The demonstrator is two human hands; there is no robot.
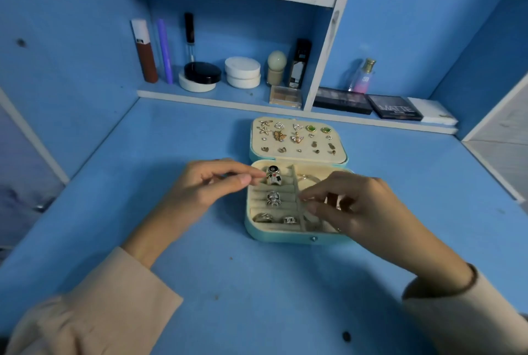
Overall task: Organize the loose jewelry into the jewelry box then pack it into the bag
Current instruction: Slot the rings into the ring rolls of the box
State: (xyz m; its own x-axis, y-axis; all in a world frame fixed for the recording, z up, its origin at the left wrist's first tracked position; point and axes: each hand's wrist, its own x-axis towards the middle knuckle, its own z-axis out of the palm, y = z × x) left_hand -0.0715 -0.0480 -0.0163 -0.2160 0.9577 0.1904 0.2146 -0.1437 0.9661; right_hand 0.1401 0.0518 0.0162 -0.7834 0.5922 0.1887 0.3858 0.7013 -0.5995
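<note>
Jewelry box [280,236] lies open mid-desk [257,283]; no bag in view. Four rings sit in its rolls, card ring [274,176] far-left. Lid [341,140] behind holds eight large earrings; studs too small to count.

Left hand [205,186]: fingers nearly straight, index tip touching the card ring. Right hand [351,206]: curled over the box's right compartment, hold unclear.

Risk: a nudge could tip the ring from its roll.

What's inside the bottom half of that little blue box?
Four rings sit in the padded slots on the left side of the box. In the right compartment a thin gold hoop shows; the right hand covers the rest.
</note>
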